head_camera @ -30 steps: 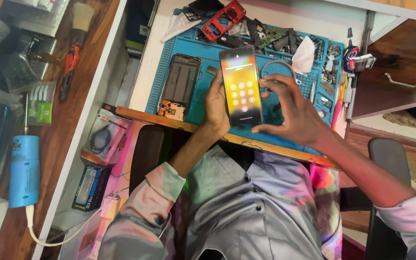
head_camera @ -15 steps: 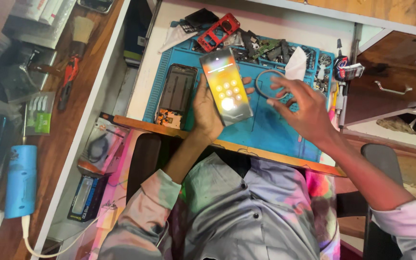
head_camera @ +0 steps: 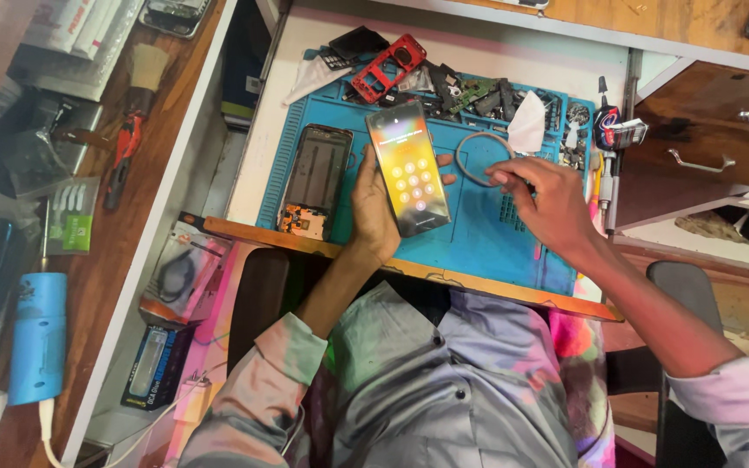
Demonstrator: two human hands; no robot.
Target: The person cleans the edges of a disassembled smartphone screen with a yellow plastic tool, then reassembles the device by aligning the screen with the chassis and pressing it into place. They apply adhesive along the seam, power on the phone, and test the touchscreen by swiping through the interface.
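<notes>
Off the screen now, the right hand [head_camera: 543,195] hovers loose and empty right of the lit phone [head_camera: 409,169], which the left hand [head_camera: 374,208] grips at centre frame above the blue mat [head_camera: 487,234].

A work mat [head_camera: 487,234] lies on the desk [head_camera: 478,52], and above it the left hand [head_camera: 373,208] holds a lit phone [head_camera: 409,169], with an opened phone body [head_camera: 312,178] lying on the mat just to its left. To the phone's right, the right hand [head_camera: 543,195] rests over the mat beside a cable loop [head_camera: 476,156], while loose phone parts [head_camera: 444,87] crowd the mat's far edge. A cylinder [head_camera: 36,338] lies on the side shelf [head_camera: 114,260], well apart to the left.
</notes>
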